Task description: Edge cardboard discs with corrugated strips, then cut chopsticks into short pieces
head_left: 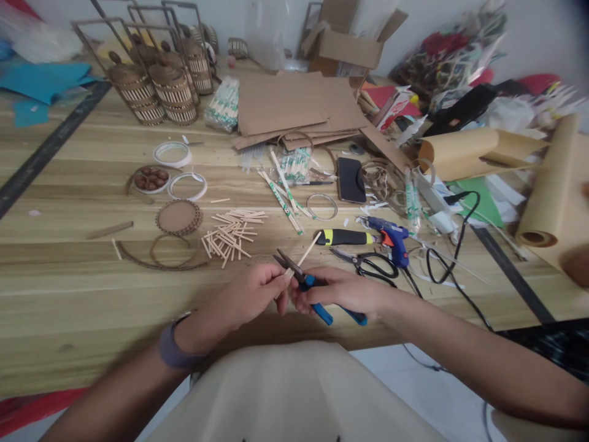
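Observation:
My left hand [257, 293] pinches a thin wooden stick [309, 248] near its lower end, and the stick slants up to the right. Blue-handled pliers [307, 280] are held in my right hand [340, 290], their dark jaws beside the stick and close to my left fingertips. Whether the jaws touch the stick cannot be made out. A loose pile of short wooden sticks [232, 236] lies on the table just up and left of my hands. Left of that pile rests a round cardboard disc [178, 217] with a ridged edge.
A utility tool [345, 237], black scissors [377, 265] and a blue glue gun [394, 240] with its cable lie right of my hands. Behind are a phone [351, 180], tape rolls [172, 154], cardboard sheets [294, 101] and lantern-like holders [173, 92].

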Demonstrator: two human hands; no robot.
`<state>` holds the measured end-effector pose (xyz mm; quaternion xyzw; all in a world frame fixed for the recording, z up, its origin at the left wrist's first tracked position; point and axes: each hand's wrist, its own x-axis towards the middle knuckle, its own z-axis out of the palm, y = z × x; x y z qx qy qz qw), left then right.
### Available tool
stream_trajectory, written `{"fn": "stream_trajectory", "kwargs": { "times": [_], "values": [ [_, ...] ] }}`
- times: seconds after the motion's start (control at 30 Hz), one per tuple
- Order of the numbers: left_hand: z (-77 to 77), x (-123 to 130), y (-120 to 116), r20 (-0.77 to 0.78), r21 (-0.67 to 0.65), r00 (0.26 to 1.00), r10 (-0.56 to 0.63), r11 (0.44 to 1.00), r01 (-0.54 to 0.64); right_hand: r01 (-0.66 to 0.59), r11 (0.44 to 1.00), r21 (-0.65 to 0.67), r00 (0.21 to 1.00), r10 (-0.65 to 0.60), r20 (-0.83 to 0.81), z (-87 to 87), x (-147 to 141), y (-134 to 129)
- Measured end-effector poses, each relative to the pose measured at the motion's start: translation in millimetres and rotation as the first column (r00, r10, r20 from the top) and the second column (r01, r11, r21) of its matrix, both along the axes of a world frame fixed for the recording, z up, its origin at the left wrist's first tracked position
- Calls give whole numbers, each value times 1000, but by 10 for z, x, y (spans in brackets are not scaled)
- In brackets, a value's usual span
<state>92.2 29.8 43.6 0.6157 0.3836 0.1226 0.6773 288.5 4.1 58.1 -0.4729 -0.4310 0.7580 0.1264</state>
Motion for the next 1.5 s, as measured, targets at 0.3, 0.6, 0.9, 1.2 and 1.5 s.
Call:
{"fn": "stream_trajectory", "kwargs": {
  "times": [0.3,0.6,0.9,1.2,1.5],
  "values": [
    [-35,-16,-18,-61,61,998,-7,998,10,4,994,111,992,-19,127,-111,-23,-51],
    [-6,-116,24,-122,161,992,36,987,-16,-82,955,286,987,39,154,-118,12,-70],
    [37,-177,113,-452,435,882,137,897,83,-307,387,870,710,-516,480,-107,66,-128],
    [-4,30,-23,-712,571,673,198,721,393,-497,457,738,485,-559,673,-344,-236,-21],
    [-40,47,-23,-742,610,630,230,622,491,-480,637,602,361,-482,798,-360,-328,21]
  ]
}}
